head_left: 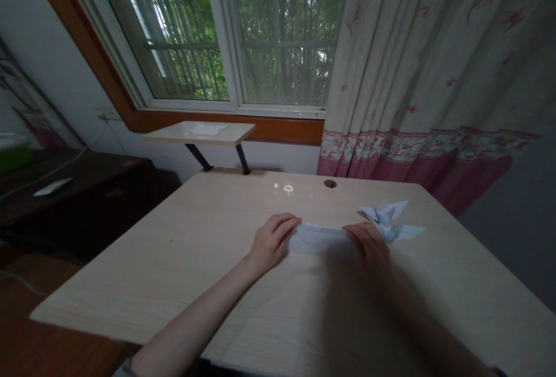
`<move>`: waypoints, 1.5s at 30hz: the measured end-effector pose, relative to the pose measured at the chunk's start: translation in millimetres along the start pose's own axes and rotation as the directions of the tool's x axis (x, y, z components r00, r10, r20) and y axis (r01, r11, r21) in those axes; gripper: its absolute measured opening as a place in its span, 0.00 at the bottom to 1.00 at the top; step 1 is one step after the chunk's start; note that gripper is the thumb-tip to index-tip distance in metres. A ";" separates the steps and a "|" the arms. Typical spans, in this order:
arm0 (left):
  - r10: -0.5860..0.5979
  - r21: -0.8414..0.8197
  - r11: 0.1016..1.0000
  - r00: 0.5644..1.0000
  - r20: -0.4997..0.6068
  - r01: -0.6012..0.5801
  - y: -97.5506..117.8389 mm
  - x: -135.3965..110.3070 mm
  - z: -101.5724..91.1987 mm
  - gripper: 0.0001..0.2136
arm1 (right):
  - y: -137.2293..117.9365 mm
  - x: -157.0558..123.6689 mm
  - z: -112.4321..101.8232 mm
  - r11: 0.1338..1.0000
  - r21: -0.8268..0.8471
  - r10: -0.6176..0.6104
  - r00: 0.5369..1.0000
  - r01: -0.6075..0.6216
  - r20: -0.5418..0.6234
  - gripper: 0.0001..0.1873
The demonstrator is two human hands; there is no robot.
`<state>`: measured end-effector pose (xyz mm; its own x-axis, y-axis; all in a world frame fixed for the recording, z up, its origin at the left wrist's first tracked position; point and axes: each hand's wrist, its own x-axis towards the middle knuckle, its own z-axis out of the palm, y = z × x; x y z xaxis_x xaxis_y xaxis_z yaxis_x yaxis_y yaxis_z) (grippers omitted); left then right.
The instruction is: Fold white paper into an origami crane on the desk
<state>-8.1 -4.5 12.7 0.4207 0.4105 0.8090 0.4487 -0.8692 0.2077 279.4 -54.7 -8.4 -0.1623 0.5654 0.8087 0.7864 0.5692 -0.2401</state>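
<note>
A white sheet of paper [322,240], folded into a wide strip, lies on the light wood desk [269,319] between my hands. My left hand [271,241] is closed on its left end, fingertips at the upper corner. At the right end, my right hand [371,246] grips the paper in the same way, with its fingers curled over the edge. Just beyond my right hand rest folded white paper cranes [391,215] with pointed wings; my hand hides part of them.
A small raised shelf [165,132] with white paper [204,128] on it stands at the desk's back left. There is a round cable hole [330,183] near the back edge. A patterned curtain [391,151] hangs behind the right side. A dark cabinet [108,191] stands to the left.
</note>
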 end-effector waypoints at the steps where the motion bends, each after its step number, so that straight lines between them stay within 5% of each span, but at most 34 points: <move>1: 0.005 0.013 1.000 1.000 0.010 -0.005 0.4 -0.1 0.0 0.14 | -0.2 0.1 0.6 1.000 0.003 0.007 1.000 -0.007 0.002 0.14; 10: 0.027 0.009 1.000 0.999 0.022 -0.027 1.7 -2.4 1.3 0.15 | -13.4 6.9 -5.2 0.999 0.012 -0.050 0.999 0.050 0.000 0.16; 17: -0.073 -0.069 0.995 0.997 0.024 0.074 7.9 1.5 2.0 0.07 | -15.2 8.0 -5.9 0.999 0.040 -0.030 0.999 0.031 -0.033 0.13; 34: -0.108 -0.080 0.990 0.990 0.089 0.115 16.8 -1.7 0.9 0.17 | -17.8 3.3 0.4 0.998 -0.016 -0.060 0.998 0.059 -0.035 0.09; 45: -0.114 -0.014 0.993 0.988 0.100 0.116 22.7 3.9 -1.6 0.12 | -19.0 2.0 1.0 0.997 -0.049 -0.061 0.998 0.061 0.007 0.18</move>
<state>2.4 -23.0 21.4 0.4436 0.5323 0.7210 0.4832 -0.8197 0.3078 263.5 -63.8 -2.7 -0.2138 0.5340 0.8180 0.8032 0.5727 -0.1639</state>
